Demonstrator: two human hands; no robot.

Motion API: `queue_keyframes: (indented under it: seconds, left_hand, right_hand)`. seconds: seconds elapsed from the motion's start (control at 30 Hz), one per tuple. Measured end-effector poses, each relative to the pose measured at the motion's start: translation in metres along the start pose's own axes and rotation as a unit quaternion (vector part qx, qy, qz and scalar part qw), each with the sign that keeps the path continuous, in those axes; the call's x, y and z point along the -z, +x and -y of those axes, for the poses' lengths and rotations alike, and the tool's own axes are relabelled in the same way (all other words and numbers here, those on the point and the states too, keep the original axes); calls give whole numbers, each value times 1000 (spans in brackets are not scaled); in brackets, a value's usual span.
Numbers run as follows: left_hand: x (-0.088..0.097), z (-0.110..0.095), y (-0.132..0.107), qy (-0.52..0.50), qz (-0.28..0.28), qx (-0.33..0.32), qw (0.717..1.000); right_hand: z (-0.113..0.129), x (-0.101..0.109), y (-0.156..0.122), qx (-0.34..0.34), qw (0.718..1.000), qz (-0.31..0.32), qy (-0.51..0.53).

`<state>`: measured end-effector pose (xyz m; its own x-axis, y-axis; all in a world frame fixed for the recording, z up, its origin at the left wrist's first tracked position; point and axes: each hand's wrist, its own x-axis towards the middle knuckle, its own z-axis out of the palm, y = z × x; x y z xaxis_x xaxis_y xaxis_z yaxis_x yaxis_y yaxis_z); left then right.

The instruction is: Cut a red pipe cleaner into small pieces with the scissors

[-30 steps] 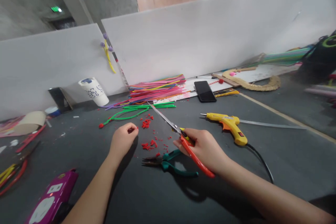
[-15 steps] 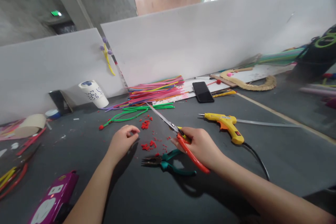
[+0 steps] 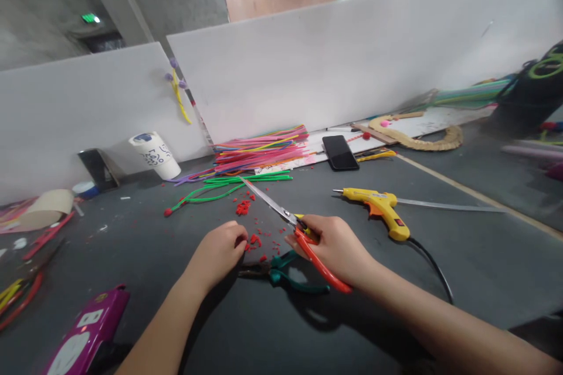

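Note:
My right hand point(image 3: 341, 249) grips red-handled scissors point(image 3: 288, 220), their blades closed and pointing up-left over the grey table point(image 3: 440, 246). My left hand point(image 3: 220, 255) is curled, fingertips pinched beside small red clippings point(image 3: 254, 240); what it pinches is too small to name. Green-handled pliers point(image 3: 281, 274) lie just below both hands. Green pipe cleaners point(image 3: 229, 184) and a pink bundle point(image 3: 264, 149) lie behind.
A yellow glue gun point(image 3: 380, 208) with a black cord lies to the right. A black phone point(image 3: 339, 152) and a paper cup point(image 3: 155, 154) sit near the white dividers point(image 3: 352, 64). A magenta power strip point(image 3: 83, 334) is at front left.
My left hand has moved right and toward me, down to the red clippings next to the pliers. The scissors have shifted only slightly.

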<state>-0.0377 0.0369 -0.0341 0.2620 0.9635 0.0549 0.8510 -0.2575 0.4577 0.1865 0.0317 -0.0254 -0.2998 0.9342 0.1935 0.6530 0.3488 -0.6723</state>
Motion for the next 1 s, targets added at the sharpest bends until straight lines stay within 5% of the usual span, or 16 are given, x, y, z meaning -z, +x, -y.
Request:
queue_keyframes:
  seconds: [0.33, 0.6, 0.9, 1.0]
  left_hand:
    - [3, -7, 2, -155, -48, 59, 985]
    - [-3, -18, -1, -365, -22, 127, 922]
    - [-3, -16, 0, -378, -76, 170, 907]
    - [-1, -27, -5, -434, -41, 162, 886]
  right_hand:
    - [-4, -4, 1, 3, 1000, -2, 1]
    - [-1, -5, 3, -6, 1000, 4, 17]
    - [2, -5, 2, -11, 999, 12, 47]
    - [6, -6, 2, -26, 995, 17, 91]
